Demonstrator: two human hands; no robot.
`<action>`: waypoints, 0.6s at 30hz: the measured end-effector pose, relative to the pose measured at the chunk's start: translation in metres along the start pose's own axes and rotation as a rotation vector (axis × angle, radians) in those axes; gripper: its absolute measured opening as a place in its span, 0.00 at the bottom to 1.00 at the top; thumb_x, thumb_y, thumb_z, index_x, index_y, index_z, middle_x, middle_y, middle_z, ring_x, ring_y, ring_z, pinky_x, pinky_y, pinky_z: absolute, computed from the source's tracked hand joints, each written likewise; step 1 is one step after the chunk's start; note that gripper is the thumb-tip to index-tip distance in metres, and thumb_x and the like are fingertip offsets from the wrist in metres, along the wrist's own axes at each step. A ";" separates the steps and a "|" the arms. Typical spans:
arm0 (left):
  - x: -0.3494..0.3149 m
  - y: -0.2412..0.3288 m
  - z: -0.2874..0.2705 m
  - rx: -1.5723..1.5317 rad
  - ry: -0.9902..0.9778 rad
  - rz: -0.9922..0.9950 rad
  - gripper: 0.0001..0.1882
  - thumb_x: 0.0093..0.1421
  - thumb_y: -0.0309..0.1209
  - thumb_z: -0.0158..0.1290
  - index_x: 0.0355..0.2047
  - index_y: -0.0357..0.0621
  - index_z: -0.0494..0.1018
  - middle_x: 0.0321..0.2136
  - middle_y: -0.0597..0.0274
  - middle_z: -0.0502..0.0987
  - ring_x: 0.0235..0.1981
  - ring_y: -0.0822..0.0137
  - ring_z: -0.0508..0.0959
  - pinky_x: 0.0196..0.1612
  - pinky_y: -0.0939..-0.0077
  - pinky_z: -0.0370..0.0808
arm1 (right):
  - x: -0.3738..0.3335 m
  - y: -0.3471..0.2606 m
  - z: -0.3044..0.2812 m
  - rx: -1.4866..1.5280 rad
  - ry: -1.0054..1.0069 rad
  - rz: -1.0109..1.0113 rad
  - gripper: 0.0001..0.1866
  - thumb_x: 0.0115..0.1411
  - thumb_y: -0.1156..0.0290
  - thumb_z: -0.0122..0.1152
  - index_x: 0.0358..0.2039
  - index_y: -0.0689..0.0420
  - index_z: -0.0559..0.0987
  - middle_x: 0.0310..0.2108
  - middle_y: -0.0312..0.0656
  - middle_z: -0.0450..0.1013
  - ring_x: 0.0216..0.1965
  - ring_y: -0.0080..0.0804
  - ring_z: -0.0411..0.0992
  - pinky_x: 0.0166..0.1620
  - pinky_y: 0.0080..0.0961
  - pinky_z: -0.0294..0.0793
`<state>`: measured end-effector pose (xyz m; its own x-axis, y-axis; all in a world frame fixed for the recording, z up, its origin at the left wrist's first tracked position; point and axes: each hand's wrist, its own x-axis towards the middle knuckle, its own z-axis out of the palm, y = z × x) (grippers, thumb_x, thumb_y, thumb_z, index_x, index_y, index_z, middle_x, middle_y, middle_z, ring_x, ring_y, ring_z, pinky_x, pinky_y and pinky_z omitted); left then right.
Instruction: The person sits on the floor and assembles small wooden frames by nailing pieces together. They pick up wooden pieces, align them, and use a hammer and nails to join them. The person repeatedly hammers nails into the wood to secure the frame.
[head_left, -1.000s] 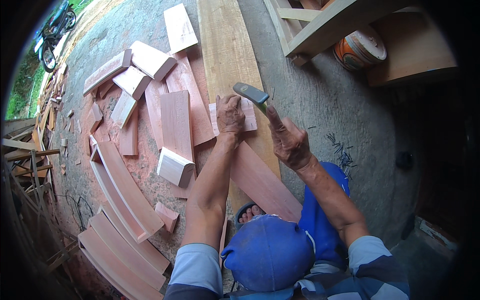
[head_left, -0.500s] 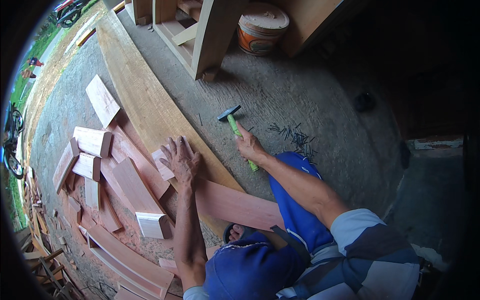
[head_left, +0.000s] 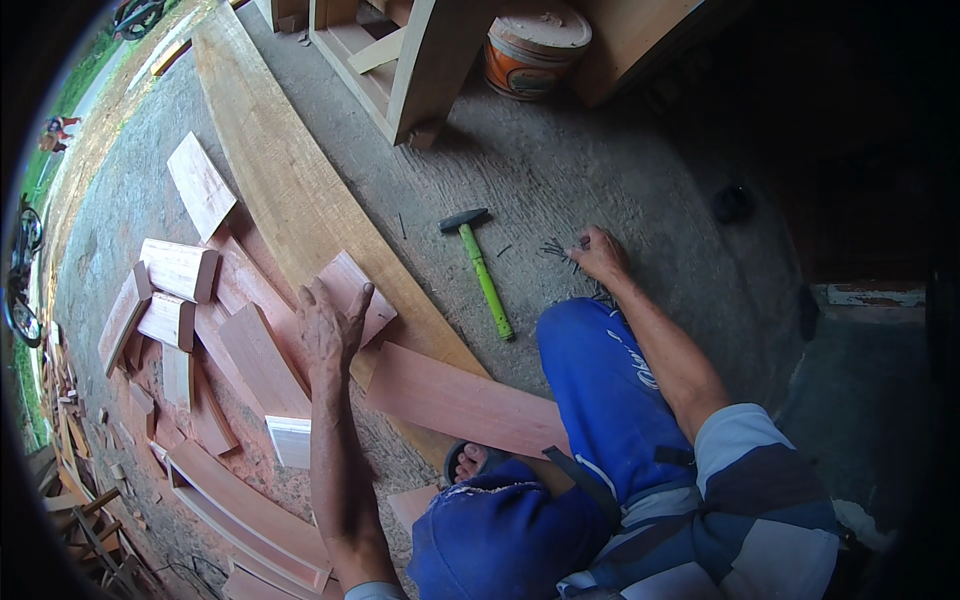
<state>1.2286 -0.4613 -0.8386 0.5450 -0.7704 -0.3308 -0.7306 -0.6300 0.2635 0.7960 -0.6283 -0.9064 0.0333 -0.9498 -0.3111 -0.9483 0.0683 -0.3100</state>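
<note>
Counting two bare hands here. Left hand [head_left: 333, 328] spread loose against one short wooden block [head_left: 378, 312], thumb over the face, fingers along the left edge, not clenched. Block lying flat on one long plank [head_left: 290, 180], near centre frame, a bit left.

Right hand [head_left: 602, 258] right of centre, fingertips bunched down at the nail pile [head_left: 553, 247]. Can't really tell from up here if pinching a nail or just touching; too small, and pile partly hidden under the hand, so no count. Two stray nails though, one left of the hammer [head_left: 480, 270] and one right of it.

Just one hammer, green handle, lying on the concrete floor [head_left: 600, 170] mid-frame, out of both hands.

Also one reddish board [head_left: 465, 400] across the plank's lower end, three chunky moulded blocks [head_left: 178, 270] bunched at left, one bucket [head_left: 535, 55] up top.

Bare strip of plank between block and right-hand plank edge. Decent open concrete from hammer up to the wooden frame [head_left: 440, 70], tighter between hammer and right hand.
</note>
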 end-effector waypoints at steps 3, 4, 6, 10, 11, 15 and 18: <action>0.002 0.016 0.033 0.083 0.130 -0.064 0.61 0.55 0.67 0.60 0.70 0.25 0.54 0.69 0.19 0.51 0.70 0.32 0.58 0.71 0.47 0.56 | -0.001 0.005 0.020 0.057 0.059 -0.034 0.27 0.51 0.61 0.78 0.48 0.60 0.79 0.49 0.52 0.78 0.51 0.48 0.77 0.52 0.41 0.76; 0.004 0.026 0.033 -0.017 0.085 -0.064 0.63 0.52 0.62 0.65 0.73 0.32 0.50 0.73 0.28 0.47 0.72 0.34 0.54 0.73 0.44 0.53 | -0.001 0.012 0.022 0.086 0.062 -0.040 0.27 0.51 0.62 0.79 0.48 0.60 0.79 0.48 0.52 0.77 0.50 0.48 0.77 0.52 0.41 0.76; 0.010 0.036 0.019 0.087 -0.013 0.115 0.60 0.51 0.56 0.67 0.74 0.38 0.50 0.74 0.35 0.46 0.74 0.36 0.51 0.73 0.41 0.50 | -0.002 0.025 0.028 0.106 0.105 -0.069 0.28 0.49 0.62 0.80 0.47 0.60 0.79 0.47 0.52 0.76 0.48 0.47 0.77 0.50 0.40 0.77; 0.040 0.009 -0.002 0.225 -0.105 0.306 0.56 0.46 0.39 0.70 0.74 0.66 0.54 0.77 0.50 0.45 0.75 0.43 0.52 0.74 0.36 0.45 | 0.000 0.036 0.035 0.111 0.178 -0.147 0.26 0.49 0.63 0.80 0.46 0.59 0.79 0.43 0.49 0.75 0.41 0.42 0.77 0.46 0.38 0.77; 0.045 0.005 -0.006 0.277 -0.147 0.304 0.56 0.45 0.36 0.71 0.73 0.70 0.54 0.77 0.50 0.45 0.75 0.45 0.52 0.74 0.36 0.44 | -0.002 0.037 0.034 0.117 0.171 -0.152 0.26 0.49 0.63 0.80 0.46 0.58 0.79 0.42 0.49 0.75 0.39 0.41 0.77 0.45 0.37 0.78; 0.048 -0.014 -0.004 0.287 -0.129 0.419 0.51 0.44 0.26 0.67 0.69 0.69 0.60 0.76 0.47 0.47 0.76 0.45 0.50 0.76 0.42 0.45 | -0.007 0.034 0.029 0.207 0.139 -0.141 0.23 0.50 0.64 0.79 0.44 0.58 0.81 0.41 0.47 0.74 0.37 0.38 0.77 0.43 0.35 0.78; 0.041 -0.021 0.002 0.201 -0.155 0.471 0.47 0.44 0.23 0.65 0.66 0.60 0.63 0.76 0.44 0.47 0.76 0.42 0.46 0.76 0.45 0.46 | -0.005 0.037 0.028 0.204 0.146 -0.179 0.20 0.51 0.64 0.78 0.42 0.59 0.81 0.40 0.47 0.75 0.37 0.39 0.76 0.43 0.35 0.77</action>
<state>1.2657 -0.4790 -0.8592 0.0828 -0.9320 -0.3529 -0.9542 -0.1763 0.2417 0.7697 -0.6120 -0.9414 0.1340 -0.9851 -0.1077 -0.8479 -0.0577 -0.5271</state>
